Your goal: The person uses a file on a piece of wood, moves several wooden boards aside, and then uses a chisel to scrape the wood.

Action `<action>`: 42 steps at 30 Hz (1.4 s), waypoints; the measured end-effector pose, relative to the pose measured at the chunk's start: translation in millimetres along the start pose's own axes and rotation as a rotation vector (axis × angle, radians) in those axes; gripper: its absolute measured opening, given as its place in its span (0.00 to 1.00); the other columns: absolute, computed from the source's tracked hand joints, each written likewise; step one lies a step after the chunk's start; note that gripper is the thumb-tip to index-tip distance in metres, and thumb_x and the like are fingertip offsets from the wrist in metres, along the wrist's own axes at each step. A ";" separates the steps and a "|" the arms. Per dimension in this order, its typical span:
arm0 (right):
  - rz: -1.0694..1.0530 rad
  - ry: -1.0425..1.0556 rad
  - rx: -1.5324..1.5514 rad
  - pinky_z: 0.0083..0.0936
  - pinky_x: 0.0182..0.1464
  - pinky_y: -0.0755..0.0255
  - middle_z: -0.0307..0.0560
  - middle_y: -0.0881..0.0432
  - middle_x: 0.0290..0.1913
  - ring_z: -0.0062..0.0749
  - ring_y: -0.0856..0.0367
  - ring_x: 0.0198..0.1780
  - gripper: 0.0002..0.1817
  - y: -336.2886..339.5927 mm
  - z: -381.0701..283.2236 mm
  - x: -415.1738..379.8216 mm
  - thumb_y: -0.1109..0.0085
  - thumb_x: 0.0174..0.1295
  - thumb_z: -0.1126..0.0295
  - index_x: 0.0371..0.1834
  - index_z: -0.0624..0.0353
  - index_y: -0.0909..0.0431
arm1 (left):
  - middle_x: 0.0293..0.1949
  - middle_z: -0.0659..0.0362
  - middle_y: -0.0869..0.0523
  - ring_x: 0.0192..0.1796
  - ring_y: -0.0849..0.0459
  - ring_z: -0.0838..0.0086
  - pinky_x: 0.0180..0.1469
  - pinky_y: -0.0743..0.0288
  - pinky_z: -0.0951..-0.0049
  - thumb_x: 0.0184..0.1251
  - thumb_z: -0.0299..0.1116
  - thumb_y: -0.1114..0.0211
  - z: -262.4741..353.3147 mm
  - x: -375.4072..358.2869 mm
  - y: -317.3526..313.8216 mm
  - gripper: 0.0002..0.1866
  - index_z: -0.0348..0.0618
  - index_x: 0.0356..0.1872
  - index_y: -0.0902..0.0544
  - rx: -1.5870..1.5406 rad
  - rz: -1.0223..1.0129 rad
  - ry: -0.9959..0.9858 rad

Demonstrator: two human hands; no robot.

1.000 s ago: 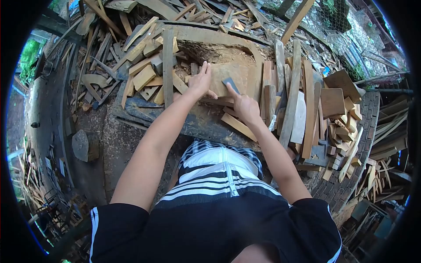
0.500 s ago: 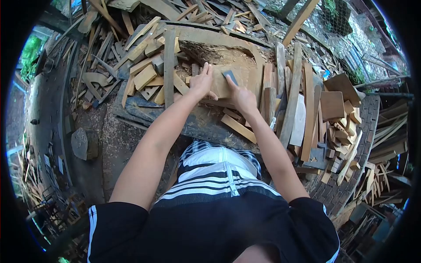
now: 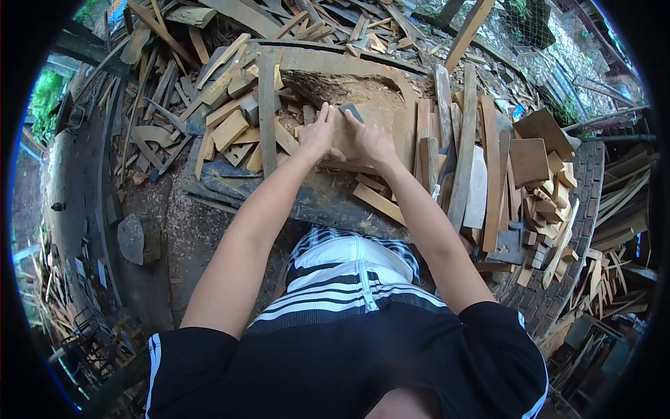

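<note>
A flat light-brown wooden board (image 3: 388, 129) lies on the worn workbench, in front of a rough hollowed slab (image 3: 335, 87). My left hand (image 3: 319, 134) holds the board at its left end, fingers stretched forward and the thumb near the front edge. A small dark-grey piece of sandpaper (image 3: 351, 110) shows at the fingertips of my right hand (image 3: 374, 144), which presses it against the board's upper face. My right palm and lower fingers cover part of the sheet. Both hands are close together over the board's left half.
Cut wood blocks (image 3: 230, 130) are piled to the left of the board. Long planks (image 3: 462, 150) lie along the right, with more blocks (image 3: 551, 209) stacked beyond. A loose wood strip (image 3: 380, 203) rests near the bench's front edge (image 3: 321, 209). Scrap wood fills the background.
My right hand has slid the sandpaper leftward and slightly forward across the board, closer to my left hand. The left hand stays at the board's left end.
</note>
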State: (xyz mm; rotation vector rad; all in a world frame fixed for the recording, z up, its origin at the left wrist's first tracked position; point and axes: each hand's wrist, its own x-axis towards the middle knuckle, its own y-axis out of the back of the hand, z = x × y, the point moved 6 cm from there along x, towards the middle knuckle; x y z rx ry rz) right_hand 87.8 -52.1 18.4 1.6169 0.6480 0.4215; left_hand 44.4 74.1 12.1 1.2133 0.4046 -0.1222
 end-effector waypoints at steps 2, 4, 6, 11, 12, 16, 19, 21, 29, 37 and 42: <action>0.082 0.006 -0.002 0.42 0.31 0.19 0.54 0.15 0.27 0.50 0.14 0.28 0.36 -1.2 2.9 2.7 0.53 0.63 0.71 0.75 0.26 0.45 | 0.78 0.54 0.52 0.63 0.23 0.55 0.55 0.22 0.57 0.23 0.55 0.15 0.8 -0.3 0.9 0.74 0.41 0.75 0.53 0.008 -0.037 0.025; 0.045 0.055 -0.060 0.42 0.33 0.19 0.55 0.15 0.30 0.49 0.14 0.30 0.36 -3.0 0.6 -17.5 0.52 0.63 0.71 0.75 0.26 0.44 | 0.78 0.54 0.53 0.63 0.23 0.55 0.56 0.22 0.57 0.23 0.55 0.15 2.8 -0.8 2.9 0.74 0.42 0.75 0.53 0.007 -0.046 0.030; -0.077 0.024 -0.032 0.42 0.34 0.19 0.56 0.15 0.31 0.49 0.13 0.31 0.36 14.1 -4.3 -48.7 0.52 0.63 0.71 0.75 0.26 0.44 | 0.78 0.55 0.53 0.63 0.24 0.54 0.56 0.23 0.57 0.23 0.55 0.15 0.9 -2.0 1.8 0.74 0.42 0.75 0.54 -0.001 -0.059 0.045; -0.067 -0.029 0.003 0.40 0.32 0.19 0.53 0.14 0.30 0.46 0.13 0.31 0.33 13.2 -11.5 -32.1 0.54 0.65 0.70 0.73 0.26 0.40 | 0.79 0.58 0.55 0.64 0.25 0.54 0.57 0.23 0.55 0.24 0.54 0.15 -3.5 5.1 -7.2 0.74 0.44 0.76 0.54 -0.023 -0.056 0.045; -0.029 -0.029 0.037 0.40 0.31 0.19 0.53 0.14 0.29 0.46 0.13 0.30 0.33 10.2 -14.4 -18.1 0.53 0.65 0.70 0.73 0.26 0.40 | 0.79 0.58 0.55 0.64 0.25 0.54 0.57 0.23 0.55 0.24 0.54 0.15 -3.2 5.0 -6.5 0.74 0.44 0.76 0.54 -0.014 -0.053 0.043; -0.043 -0.021 0.016 0.40 0.30 0.19 0.54 0.15 0.26 0.46 0.13 0.29 0.33 17.8 -14.0 -33.0 0.52 0.64 0.70 0.73 0.27 0.40 | 0.79 0.58 0.56 0.64 0.25 0.55 0.57 0.24 0.55 0.23 0.54 0.15 1.1 0.7 -0.2 0.75 0.44 0.76 0.55 -0.027 -0.066 0.061; -0.115 0.012 0.027 0.40 0.29 0.20 0.53 0.16 0.25 0.45 0.14 0.27 0.33 19.7 -3.7 -81.7 0.53 0.63 0.70 0.73 0.28 0.40 | 0.79 0.58 0.56 0.65 0.25 0.55 0.58 0.24 0.56 0.22 0.54 0.15 -1.7 0.5 -0.8 0.76 0.44 0.76 0.55 -0.036 -0.059 0.066; -0.137 0.030 0.027 0.41 0.28 0.21 0.55 0.16 0.25 0.47 0.15 0.26 0.36 18.9 -3.9 -85.3 0.51 0.62 0.71 0.74 0.28 0.42 | 0.79 0.58 0.55 0.65 0.25 0.56 0.58 0.24 0.56 0.21 0.54 0.15 -2.3 0.1 -6.1 0.76 0.43 0.76 0.56 -0.029 -0.051 0.051; 0.104 0.024 0.047 0.42 0.27 0.21 0.52 0.17 0.22 0.47 0.15 0.24 0.35 11.8 -7.4 -50.8 0.51 0.61 0.72 0.73 0.29 0.39 | 0.79 0.57 0.55 0.67 0.27 0.56 0.59 0.24 0.58 0.21 0.56 0.15 1.4 2.6 1.6 0.77 0.42 0.76 0.57 0.021 -0.100 0.083; -0.087 -0.013 0.047 0.42 0.29 0.21 0.54 0.16 0.26 0.47 0.14 0.27 0.36 20.5 -0.3 -72.0 0.51 0.61 0.73 0.74 0.28 0.40 | 0.78 0.55 0.54 0.67 0.27 0.54 0.59 0.24 0.58 0.21 0.54 0.14 0.7 8.9 -7.2 0.78 0.44 0.76 0.58 -0.013 -0.035 0.025; -0.091 -0.033 0.040 0.41 0.33 0.19 0.54 0.14 0.30 0.48 0.13 0.30 0.35 13.1 0.0 -34.4 0.51 0.64 0.67 0.76 0.28 0.45 | 0.78 0.51 0.58 0.64 0.24 0.52 0.59 0.24 0.57 0.24 0.52 0.13 8.7 4.3 1.7 0.76 0.50 0.77 0.59 0.017 -0.089 0.064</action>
